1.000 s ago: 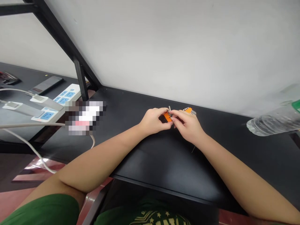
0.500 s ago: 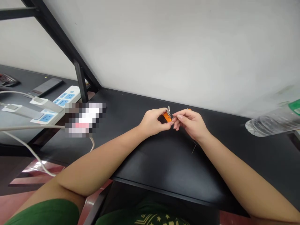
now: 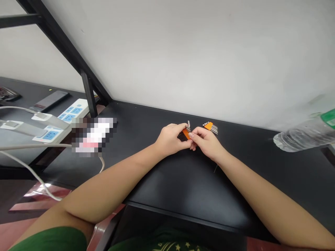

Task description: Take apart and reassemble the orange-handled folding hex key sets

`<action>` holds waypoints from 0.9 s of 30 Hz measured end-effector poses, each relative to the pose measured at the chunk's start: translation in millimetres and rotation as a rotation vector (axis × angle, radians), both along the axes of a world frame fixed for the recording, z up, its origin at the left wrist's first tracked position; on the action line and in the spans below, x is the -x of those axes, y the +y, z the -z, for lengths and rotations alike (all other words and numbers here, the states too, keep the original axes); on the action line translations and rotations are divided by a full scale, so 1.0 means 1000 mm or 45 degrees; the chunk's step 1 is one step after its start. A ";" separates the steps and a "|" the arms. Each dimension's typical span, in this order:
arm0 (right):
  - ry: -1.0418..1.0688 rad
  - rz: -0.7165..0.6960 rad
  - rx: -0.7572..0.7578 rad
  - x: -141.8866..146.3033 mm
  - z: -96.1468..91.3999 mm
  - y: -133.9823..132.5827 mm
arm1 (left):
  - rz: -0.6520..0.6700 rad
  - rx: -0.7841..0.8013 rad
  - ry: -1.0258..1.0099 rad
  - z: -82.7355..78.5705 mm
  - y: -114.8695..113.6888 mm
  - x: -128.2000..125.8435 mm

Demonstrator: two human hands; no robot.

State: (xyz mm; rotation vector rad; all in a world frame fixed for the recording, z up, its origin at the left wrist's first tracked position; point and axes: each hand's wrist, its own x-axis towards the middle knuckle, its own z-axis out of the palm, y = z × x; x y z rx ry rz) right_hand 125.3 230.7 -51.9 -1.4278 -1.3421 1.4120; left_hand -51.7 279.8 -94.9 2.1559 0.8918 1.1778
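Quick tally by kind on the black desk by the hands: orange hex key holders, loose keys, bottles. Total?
Orange hex key holders: 2, the held holder pinched between left hand and right hand, the second holder lying on the desk
Loose hex key: 1
Plastic bottle: 1
Total: 4

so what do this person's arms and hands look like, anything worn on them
The left forearm and right forearm are uncovered. No glove, watch, band or ring shows on the left hand or right hand. A short dark green sleeve covers the left upper arm. The green shirt carries a pale print on its front.
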 end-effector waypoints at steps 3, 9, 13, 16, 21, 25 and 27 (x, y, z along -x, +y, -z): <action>-0.029 -0.061 -0.035 -0.004 -0.003 0.000 | -0.010 0.061 -0.004 -0.001 -0.001 0.000; -0.116 -0.135 0.070 -0.013 -0.009 0.005 | -0.002 -0.035 0.014 0.004 0.002 0.002; -0.348 -0.031 -0.046 -0.009 -0.007 0.002 | -0.023 -0.191 0.028 0.010 0.005 0.000; -0.437 -0.028 -0.098 -0.006 -0.006 -0.001 | -0.024 -0.278 0.021 0.011 0.005 -0.002; -0.646 -0.220 -0.027 -0.015 -0.025 0.005 | -0.018 -0.197 0.073 0.008 0.004 0.001; -1.148 -0.625 0.023 -0.038 -0.055 0.010 | -0.018 -0.069 0.131 0.005 0.008 0.004; -1.376 -0.838 0.062 -0.047 -0.065 0.008 | -0.017 -0.005 0.136 0.005 0.010 0.005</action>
